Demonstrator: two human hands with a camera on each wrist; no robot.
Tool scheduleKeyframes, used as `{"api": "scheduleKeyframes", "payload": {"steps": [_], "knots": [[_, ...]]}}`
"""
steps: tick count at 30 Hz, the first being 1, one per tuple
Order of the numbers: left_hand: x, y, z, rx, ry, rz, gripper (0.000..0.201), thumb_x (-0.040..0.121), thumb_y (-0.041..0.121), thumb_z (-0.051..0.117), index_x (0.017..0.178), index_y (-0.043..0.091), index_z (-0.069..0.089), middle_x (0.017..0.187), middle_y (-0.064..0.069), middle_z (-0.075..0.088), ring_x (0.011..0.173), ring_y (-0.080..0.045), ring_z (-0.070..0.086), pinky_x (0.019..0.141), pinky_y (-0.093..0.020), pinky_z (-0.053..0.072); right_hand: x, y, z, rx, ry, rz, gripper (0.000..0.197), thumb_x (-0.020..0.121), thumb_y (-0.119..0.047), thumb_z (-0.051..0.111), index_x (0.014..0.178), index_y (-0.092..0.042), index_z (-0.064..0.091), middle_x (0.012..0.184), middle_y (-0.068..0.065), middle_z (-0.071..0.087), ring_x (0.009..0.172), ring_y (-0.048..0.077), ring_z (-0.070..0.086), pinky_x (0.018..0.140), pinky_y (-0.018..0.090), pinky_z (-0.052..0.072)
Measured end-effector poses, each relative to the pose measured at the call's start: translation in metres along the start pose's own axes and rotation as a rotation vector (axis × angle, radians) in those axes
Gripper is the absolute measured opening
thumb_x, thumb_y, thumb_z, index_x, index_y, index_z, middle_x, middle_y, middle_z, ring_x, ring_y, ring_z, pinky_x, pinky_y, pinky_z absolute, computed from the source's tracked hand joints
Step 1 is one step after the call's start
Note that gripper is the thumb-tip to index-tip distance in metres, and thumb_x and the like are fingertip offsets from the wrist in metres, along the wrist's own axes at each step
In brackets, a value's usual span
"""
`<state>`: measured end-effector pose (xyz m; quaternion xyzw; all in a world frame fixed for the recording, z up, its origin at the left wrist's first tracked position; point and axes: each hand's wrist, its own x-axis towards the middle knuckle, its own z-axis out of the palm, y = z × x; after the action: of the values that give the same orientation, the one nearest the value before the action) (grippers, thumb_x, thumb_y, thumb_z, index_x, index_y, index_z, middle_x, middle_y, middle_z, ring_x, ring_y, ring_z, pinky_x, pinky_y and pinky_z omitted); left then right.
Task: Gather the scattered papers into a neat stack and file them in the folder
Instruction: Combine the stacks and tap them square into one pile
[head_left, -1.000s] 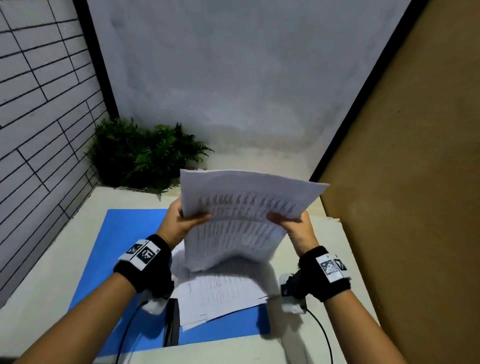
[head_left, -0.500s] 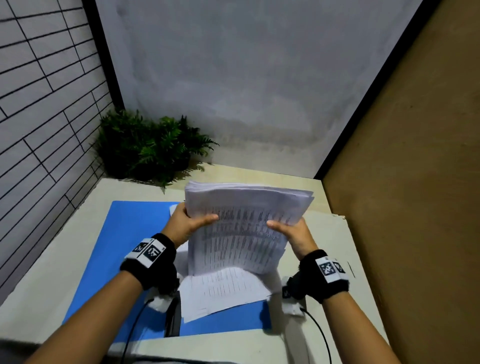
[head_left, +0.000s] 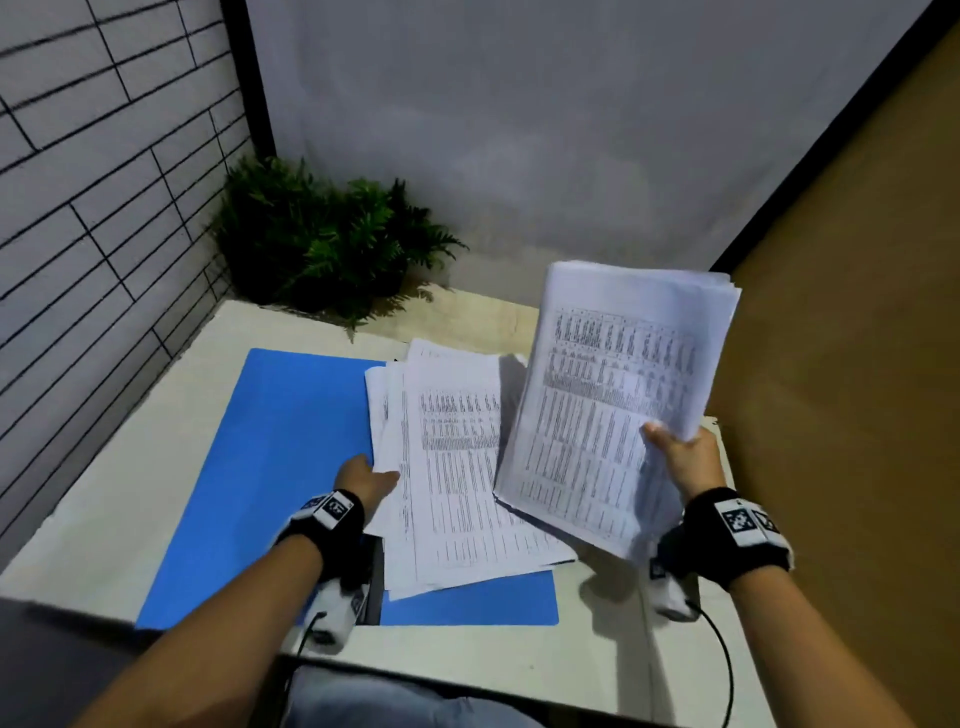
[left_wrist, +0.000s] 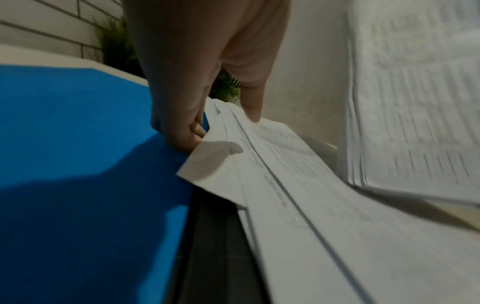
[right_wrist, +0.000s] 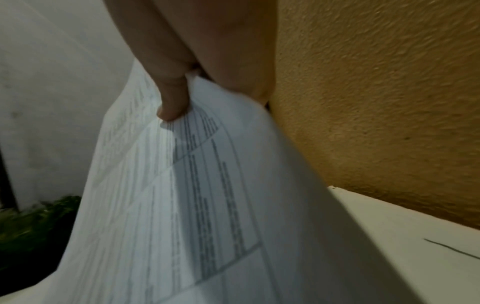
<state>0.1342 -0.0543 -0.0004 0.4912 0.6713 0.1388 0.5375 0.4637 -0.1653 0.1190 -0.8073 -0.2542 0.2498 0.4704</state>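
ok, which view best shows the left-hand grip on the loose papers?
Left wrist: the left hand pinches the edge of the loose white printed papers up close. Head view shows it small; right wrist misses it.

No legible text on papers (head_left: 613, 405)

I'm no longer holding the gathered stack (head_left: 618, 400) with both hands: my left hand (head_left: 366, 475) is letting it go and dropping away from it, down to the loose papers (head_left: 457, 483) lying on the blue folder (head_left: 291, 457), where its thumb and fingers are now pinching their near left edge. My right hand (head_left: 685, 457) is carrying the stack alone, swinging it out to its own side and tipping it up, thumb on the printed face, so the loose papers that the stack was covering are now showing between my two hands.
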Motion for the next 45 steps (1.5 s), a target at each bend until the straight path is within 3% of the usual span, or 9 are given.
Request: {"api": "scheduleKeyframes", "payload": {"steps": [6, 10, 13, 23, 30, 34, 36, 40, 45], "knots": [[0.013, 0.025, 0.010, -0.033, 0.064, 0.155, 0.033, 0.079, 0.006, 0.063, 0.110, -0.004, 0.060, 0.113, -0.009, 0.063, 0.099, -0.029, 0.059, 0.081, -0.030, 0.045, -0.005, 0.011, -0.006, 0.005, 0.048, 0.042, 0.037, 0.081, -0.005, 0.065, 0.107, 0.019, 0.054, 0.114, 0.039, 0.058, 0.086, 0.026, 0.053, 0.077, 0.035, 0.042], [0.032, 0.033, 0.022, -0.161, -0.070, 0.070, 0.065, 0.079, 0.015, 0.067, 0.136, 0.001, 0.038, 0.137, -0.015, 0.049, 0.119, -0.032, 0.052, 0.101, -0.037, 0.043, -0.006, 0.021, -0.006, 0.019, 0.068, 0.074, 0.046, 0.081, -0.005, 0.066, 0.109, 0.026, 0.047, 0.110, 0.043, 0.056, 0.086, 0.029, 0.055, 0.074, 0.037, 0.045], [0.039, 0.029, 0.031, -0.224, -0.181, -0.067, 0.084, 0.075, 0.022, 0.073, 0.141, -0.001, 0.026, 0.145, -0.018, 0.039, 0.129, -0.032, 0.044, 0.108, -0.038, 0.037, -0.008, 0.029, -0.005, 0.017, 0.069, 0.109, 0.041, 0.081, -0.005, 0.065, 0.106, 0.024, 0.050, 0.090, 0.021, 0.057, 0.082, 0.025, 0.050, 0.067, 0.032, 0.043], [0.017, 0.052, 0.007, 0.180, 0.018, 0.230, 0.036, 0.086, 0.006, 0.055, 0.119, -0.008, 0.052, 0.123, -0.028, 0.058, 0.112, -0.039, 0.056, 0.089, -0.039, 0.045, -0.007, 0.030, -0.023, -0.113, 0.078, 0.106, 0.027, 0.083, -0.005, 0.063, 0.107, 0.006, 0.057, 0.093, 0.019, 0.059, 0.088, 0.029, 0.056, 0.084, 0.044, 0.050], [-0.004, 0.070, -0.066, -0.094, 0.183, 0.330, 0.022, 0.084, 0.009, 0.058, 0.099, -0.005, 0.061, 0.100, -0.031, 0.065, 0.096, -0.040, 0.063, 0.071, -0.040, 0.046, 0.003, 0.024, -0.050, -0.185, 0.201, 0.064, 0.031, 0.084, -0.008, 0.061, 0.111, 0.008, 0.058, 0.091, 0.016, 0.060, 0.086, 0.030, 0.057, 0.079, 0.042, 0.047], [-0.027, 0.080, -0.090, -0.272, 0.097, 0.394, 0.010, 0.084, 0.006, 0.058, 0.077, 0.012, 0.059, 0.083, -0.011, 0.063, 0.087, -0.025, 0.059, 0.077, -0.031, 0.046, 0.001, 0.013, -0.050, -0.144, 0.179, 0.042, 0.032, 0.085, -0.008, 0.060, 0.113, 0.007, 0.057, 0.091, 0.017, 0.060, 0.087, 0.033, 0.060, 0.080, 0.042, 0.048], [-0.041, 0.087, -0.089, -0.320, 0.033, 0.406, 0.006, 0.084, 0.003, 0.059, 0.087, 0.008, 0.060, 0.093, -0.013, 0.062, 0.088, -0.024, 0.057, 0.083, -0.036, 0.045, -0.008, -0.002, -0.044, -0.069, 0.116, 0.017, 0.031, 0.086, -0.008, 0.058, 0.114, 0.005, 0.055, 0.096, 0.018, 0.062, 0.094, 0.037, 0.061, 0.084, 0.043, 0.051], [-0.061, 0.103, -0.063, -0.433, -0.095, 0.394, 0.032, 0.085, 0.000, 0.055, 0.117, -0.006, 0.055, 0.111, -0.019, 0.060, 0.080, -0.021, 0.060, 0.092, -0.039, 0.044, -0.037, -0.047, -0.022, 0.203, -0.103, -0.027, 0.013, 0.090, 0.003, 0.047, 0.101, -0.001, 0.052, 0.079, 0.009, 0.058, 0.068, 0.018, 0.053, 0.049, 0.011, 0.049], [-0.081, 0.127, -0.022, -0.618, -0.226, 0.343, 0.026, 0.089, 0.005, 0.051, 0.115, 0.002, 0.054, 0.094, -0.009, 0.065, 0.076, -0.012, 0.064, 0.090, -0.040, 0.049, -0.044, -0.076, -0.005, 0.297, -0.249, -0.046, 0.026, 0.093, 0.002, 0.041, 0.071, -0.009, 0.050, 0.069, 0.008, 0.049, 0.060, 0.014, 0.044, 0.038, 0.006, 0.038]]}}
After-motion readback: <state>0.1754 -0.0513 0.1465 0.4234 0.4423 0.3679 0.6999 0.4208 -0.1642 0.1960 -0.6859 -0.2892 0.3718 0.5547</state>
